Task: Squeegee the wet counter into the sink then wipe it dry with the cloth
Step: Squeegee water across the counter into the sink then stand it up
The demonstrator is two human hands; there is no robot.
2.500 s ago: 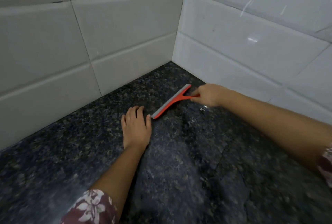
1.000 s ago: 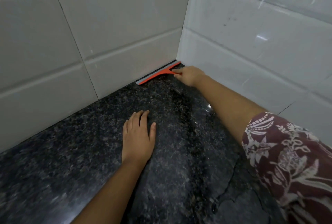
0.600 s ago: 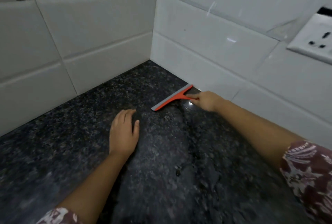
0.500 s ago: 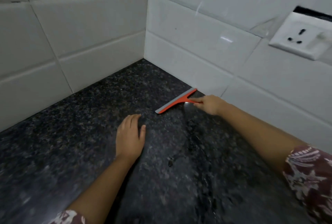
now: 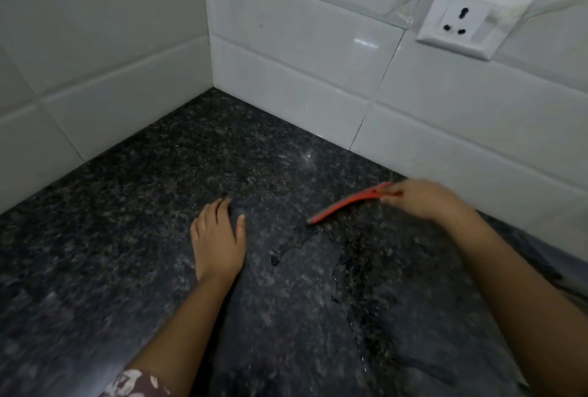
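My right hand (image 5: 423, 199) grips the handle of a red squeegee (image 5: 346, 203), whose blade rests on the dark speckled granite counter (image 5: 127, 221) right of centre. A ridge and thin trail of water (image 5: 337, 269) runs on the counter in front of the blade toward me. My left hand (image 5: 218, 237) lies flat, palm down, fingers slightly apart, on the counter left of the squeegee and holds nothing. Neither sink nor cloth is in view.
White tiled walls (image 5: 302, 46) meet in a corner behind the counter. A white wall socket (image 5: 467, 23) with a switch sits on the right wall above the squeegee.
The squeegee went to the far corner a second ago and has since been drawn back along the right wall toward me, pushing water ahead of it. My left hand stayed flat on the counter.
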